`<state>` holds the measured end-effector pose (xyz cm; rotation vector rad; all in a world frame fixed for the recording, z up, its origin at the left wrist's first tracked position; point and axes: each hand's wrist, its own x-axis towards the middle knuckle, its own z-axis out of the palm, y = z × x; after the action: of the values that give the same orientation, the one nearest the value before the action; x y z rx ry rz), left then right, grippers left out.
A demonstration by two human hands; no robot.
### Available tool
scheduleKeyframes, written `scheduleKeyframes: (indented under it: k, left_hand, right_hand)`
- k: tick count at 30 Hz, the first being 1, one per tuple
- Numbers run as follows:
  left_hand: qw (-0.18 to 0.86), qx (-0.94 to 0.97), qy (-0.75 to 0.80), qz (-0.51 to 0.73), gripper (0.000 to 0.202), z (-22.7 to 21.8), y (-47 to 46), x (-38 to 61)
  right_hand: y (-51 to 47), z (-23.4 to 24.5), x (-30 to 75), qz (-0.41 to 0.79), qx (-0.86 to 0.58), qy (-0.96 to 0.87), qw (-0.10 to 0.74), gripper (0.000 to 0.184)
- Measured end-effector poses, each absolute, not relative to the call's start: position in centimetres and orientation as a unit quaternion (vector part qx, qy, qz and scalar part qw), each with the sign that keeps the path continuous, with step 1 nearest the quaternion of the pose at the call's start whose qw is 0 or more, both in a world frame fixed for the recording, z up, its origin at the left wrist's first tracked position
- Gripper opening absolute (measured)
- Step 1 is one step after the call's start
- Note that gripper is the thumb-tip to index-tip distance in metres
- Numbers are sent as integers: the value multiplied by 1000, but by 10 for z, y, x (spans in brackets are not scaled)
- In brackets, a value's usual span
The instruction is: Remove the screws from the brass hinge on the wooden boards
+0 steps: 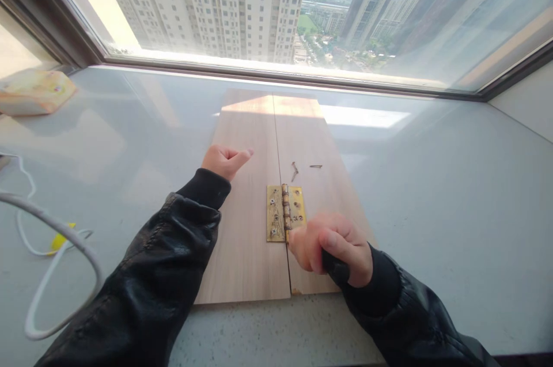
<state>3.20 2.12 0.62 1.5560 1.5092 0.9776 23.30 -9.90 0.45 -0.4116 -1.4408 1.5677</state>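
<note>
A worn brass hinge [275, 214] spans the seam between two pale wooden boards, with screw heads visible in its left leaf. My right hand [334, 243] is wrapped around the black handle of a screwdriver [334, 266] beside the right leaf. The shaft and tip are mostly hidden by my fingers. My left hand [224, 161] is curled closed over the left board [246, 229], thumb against the fingers; anything inside it is hidden. On the right board [322, 205], above the hinge, lie a few loose screws [316, 166].
The boards rest on a glossy white windowsill [423, 194] below a large window [259, 10]. At left are a looped white cable [93, 275], a yellow object [60, 239] and a stained pale block [38, 90]. Sunlight crosses the far end of the boards.
</note>
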Motion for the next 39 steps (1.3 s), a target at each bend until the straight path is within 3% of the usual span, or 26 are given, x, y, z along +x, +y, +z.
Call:
scheduleKeyframes:
  k: [9,16,21,26,33,39]
  left_hand:
    - [398,593,557,423,56,-6,29,27]
    - [396,601,560,411,55,-2,27,28]
    - [392,603,558,413,54,-1,26,29]
    - [393,609,550,415,54,0,26,29]
    - [395,608,550,415,53,1,26,30]
    - [388,615,550,411,53,1,25,29]
  right_hand:
    - [-98,-3,228,624,-171,-523,555,65]
    - [-97,-3,236,514,-216,-624,547,42]
    - [-98,0,241,478,-276,-671,496,53]
    - [-105,6,242,506,-295,-662,468,42]
    - [-102,0,240,498,-251,-596,577,31]
    - [-93,9,244,499,-223,-632,549,28]
